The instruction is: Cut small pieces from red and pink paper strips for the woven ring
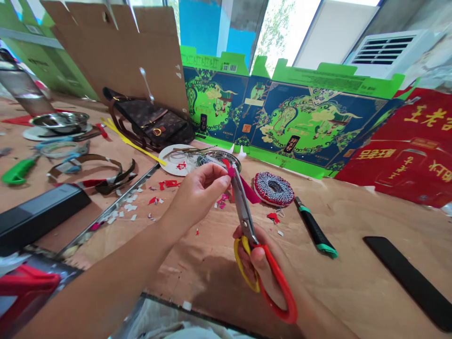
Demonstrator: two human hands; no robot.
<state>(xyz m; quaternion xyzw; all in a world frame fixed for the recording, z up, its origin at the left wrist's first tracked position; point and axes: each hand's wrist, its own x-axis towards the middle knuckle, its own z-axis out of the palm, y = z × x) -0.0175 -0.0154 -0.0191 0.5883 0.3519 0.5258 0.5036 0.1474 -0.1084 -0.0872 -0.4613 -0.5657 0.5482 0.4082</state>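
My right hand (263, 263) grips scissors (243, 212) with a yellow and a red handle loop, blades pointing up and away. My left hand (199, 188) pinches a small pink-red paper piece (231, 172) right at the blade tips. A larger magenta strip (250, 193) hangs behind the blades. Red and white paper scraps (155, 200) lie scattered on the brown table beneath my hands.
A blue-white woven round pad (273, 188), a black-and-green utility knife (316, 230) and a black flat strip (409, 278) lie to the right. A white plate (174, 162), a metal dish (219, 160), a brown bag (151, 122), a steel bowl (60, 122) and printed cardboard panels (300, 122) stand behind.
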